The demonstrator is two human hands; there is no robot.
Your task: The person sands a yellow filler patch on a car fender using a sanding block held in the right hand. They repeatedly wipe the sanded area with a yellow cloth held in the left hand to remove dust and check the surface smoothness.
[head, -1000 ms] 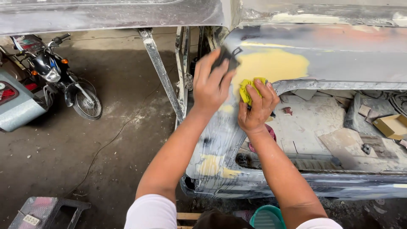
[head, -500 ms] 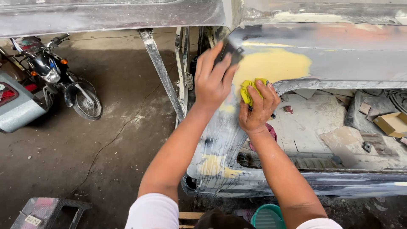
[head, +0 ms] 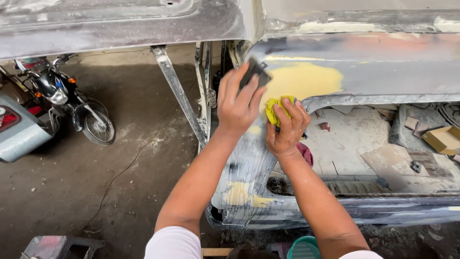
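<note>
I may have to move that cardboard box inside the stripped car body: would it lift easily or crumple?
The cardboard box looks small and plain, so probably light. Its flat faces suggest it would slide, not roll. The thin-looking walls may dent under a firm squeeze; its contents are hidden.

Both bare forearms reach forward, close together. The left hand is raised with fingers curled closed; the right hand sits just below, fingers pinched.
</note>
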